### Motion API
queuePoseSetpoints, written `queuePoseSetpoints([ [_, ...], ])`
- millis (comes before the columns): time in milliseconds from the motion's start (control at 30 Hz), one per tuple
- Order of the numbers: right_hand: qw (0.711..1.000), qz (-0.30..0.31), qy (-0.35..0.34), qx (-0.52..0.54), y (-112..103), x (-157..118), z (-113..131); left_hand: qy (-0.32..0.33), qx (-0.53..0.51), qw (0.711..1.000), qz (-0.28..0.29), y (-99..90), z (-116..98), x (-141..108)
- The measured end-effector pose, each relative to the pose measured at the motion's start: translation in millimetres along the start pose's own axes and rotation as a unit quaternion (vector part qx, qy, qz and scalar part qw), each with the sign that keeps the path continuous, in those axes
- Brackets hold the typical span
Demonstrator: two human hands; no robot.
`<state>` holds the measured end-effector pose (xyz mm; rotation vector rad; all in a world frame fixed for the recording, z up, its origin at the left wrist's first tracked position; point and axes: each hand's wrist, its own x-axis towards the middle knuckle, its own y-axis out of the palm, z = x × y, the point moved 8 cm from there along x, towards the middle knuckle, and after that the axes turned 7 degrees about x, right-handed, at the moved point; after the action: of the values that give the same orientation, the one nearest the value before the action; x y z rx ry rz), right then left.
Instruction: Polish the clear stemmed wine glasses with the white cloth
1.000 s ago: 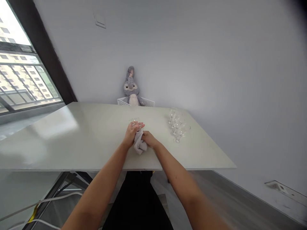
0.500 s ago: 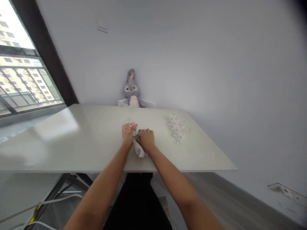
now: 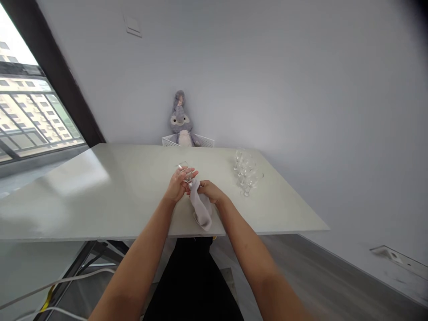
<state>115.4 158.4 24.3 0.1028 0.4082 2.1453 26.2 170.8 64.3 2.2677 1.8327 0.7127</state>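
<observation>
My left hand (image 3: 179, 183) is closed around a clear stemmed glass (image 3: 183, 166), which lies tilted with its bowl pointing away from me. My right hand (image 3: 210, 191) grips a pale grey cloth (image 3: 201, 210) and presses part of it to the near end of the glass. The rest of the cloth hangs down toward the table's front edge. Both hands are close together over the light-coloured table (image 3: 133, 196). Fingers and cloth hide part of the glass's stem and foot.
Several clear stemmed glasses (image 3: 245, 174) stand grouped on the table's right side. Behind the far edge, a grey plush toy (image 3: 182, 122) sits in a white basket (image 3: 207, 141) against the wall. A window (image 3: 26, 107) is at the left, and white cables (image 3: 83, 276) run below the table.
The cloth has shifted from between my hands to the glass's near end and hangs lower. My right hand has turned and its fingers now pinch the cloth. The view has tilted slightly.
</observation>
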Motion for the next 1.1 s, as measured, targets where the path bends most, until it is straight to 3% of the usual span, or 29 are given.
queuePoseSetpoints([
  [100,0.997,0.009,0.017,0.073,5,-1,0,0.001,-0.054,0.998,-0.010,-6.6,1,2],
  [233,0.991,-0.078,-0.022,0.104,-4,6,3,0.018,-0.122,0.992,-0.024,-13.3,2,5],
  [333,0.979,-0.177,-0.073,0.072,-23,7,4,0.045,-0.153,0.986,-0.049,-20.0,0,7],
  [433,0.960,-0.245,-0.133,-0.037,-35,3,10,0.070,-0.160,0.981,-0.083,-26.7,-3,6],
  [633,0.943,-0.166,-0.159,-0.241,-10,7,12,0.110,-0.100,0.976,-0.158,-33.1,-7,1],
  [767,0.871,-0.217,-0.115,-0.427,-7,7,9,0.126,-0.046,0.981,-0.143,-26.9,-9,1],
  [933,0.784,-0.137,-0.100,-0.597,9,10,0,0.161,-0.005,0.965,-0.206,-41.3,-17,-2],
  [967,0.765,-0.143,-0.092,-0.621,7,9,0,0.171,-0.001,0.961,-0.219,-45.1,-19,-3],
  [1100,0.711,-0.319,-0.060,-0.623,-27,-6,22,0.197,-0.006,0.951,-0.239,-54.7,-24,-4],
])
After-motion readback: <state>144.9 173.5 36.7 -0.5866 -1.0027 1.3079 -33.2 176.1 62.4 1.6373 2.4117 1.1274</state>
